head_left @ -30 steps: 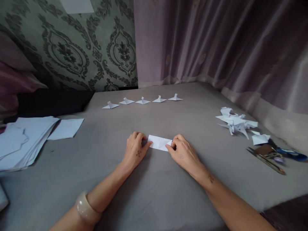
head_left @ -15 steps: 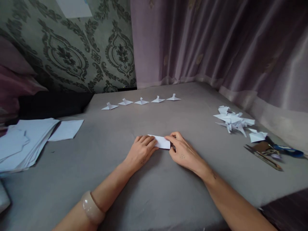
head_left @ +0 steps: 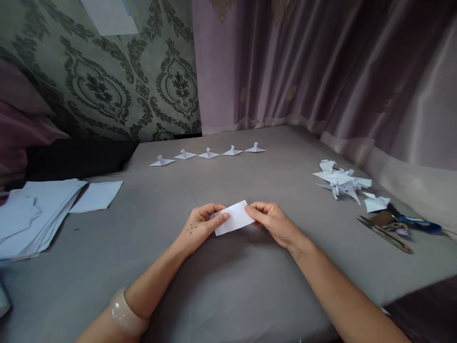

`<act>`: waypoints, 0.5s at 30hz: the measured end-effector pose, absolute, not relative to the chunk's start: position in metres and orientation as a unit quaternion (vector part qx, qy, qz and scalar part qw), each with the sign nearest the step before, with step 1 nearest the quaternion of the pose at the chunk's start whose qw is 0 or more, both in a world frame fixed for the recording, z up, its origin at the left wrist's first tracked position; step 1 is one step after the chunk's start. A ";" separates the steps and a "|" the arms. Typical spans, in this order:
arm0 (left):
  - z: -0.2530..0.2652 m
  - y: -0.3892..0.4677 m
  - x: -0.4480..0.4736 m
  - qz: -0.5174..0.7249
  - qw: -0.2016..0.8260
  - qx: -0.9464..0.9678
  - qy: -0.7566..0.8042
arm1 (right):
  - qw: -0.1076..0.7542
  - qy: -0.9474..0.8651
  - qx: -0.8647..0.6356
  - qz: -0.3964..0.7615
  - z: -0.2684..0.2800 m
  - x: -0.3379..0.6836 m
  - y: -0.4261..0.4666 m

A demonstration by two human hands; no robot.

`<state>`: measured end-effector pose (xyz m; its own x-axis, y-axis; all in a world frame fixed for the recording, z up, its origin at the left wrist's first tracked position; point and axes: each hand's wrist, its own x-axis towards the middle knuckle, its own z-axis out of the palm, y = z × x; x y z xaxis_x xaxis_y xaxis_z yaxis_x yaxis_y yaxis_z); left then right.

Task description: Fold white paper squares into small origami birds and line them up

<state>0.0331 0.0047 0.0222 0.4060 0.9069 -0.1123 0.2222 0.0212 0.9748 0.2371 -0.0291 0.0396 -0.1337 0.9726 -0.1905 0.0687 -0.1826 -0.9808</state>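
A small folded white sheet of paper [head_left: 233, 218] is held between both hands, tilted a little above the grey table. My left hand [head_left: 200, 227] pinches its left end, thumb on top and fingers behind. At the other end, my right hand [head_left: 273, 220] grips the upper right corner between thumb and fingers. Behind the hands stands a row of several folded paper birds [head_left: 208, 153], wings spread flat and a raised part in the middle of each.
On the left lie a stack of white paper [head_left: 53, 214] and a smaller sheet [head_left: 98, 196]. To the right sits a heap of folded paper pieces [head_left: 342, 180], with a pencil [head_left: 392, 238], pointed tool and blue-handled item [head_left: 421, 224] nearby. Curtains [head_left: 271, 66] border the grey table [head_left: 150, 257].
The paper has been lifted off the table and tilted, its right end up. My left hand has turned from pressing on it to pinching it with the thumb on top.
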 end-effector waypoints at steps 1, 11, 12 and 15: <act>0.022 0.005 0.033 0.311 0.542 0.644 0.442 | 0.395 -0.501 -0.517 0.571 0.040 0.236 -0.029; 0.014 0.016 0.022 0.349 0.138 0.805 0.460 | 0.276 -0.805 -0.522 0.062 0.022 0.229 -0.033; 0.013 0.016 0.021 0.340 0.130 0.809 0.462 | 0.239 -0.822 -0.514 0.052 0.020 0.229 -0.033; 0.011 0.012 0.020 0.300 0.124 0.841 0.432 | 0.187 -0.834 -0.515 0.066 0.017 0.229 -0.034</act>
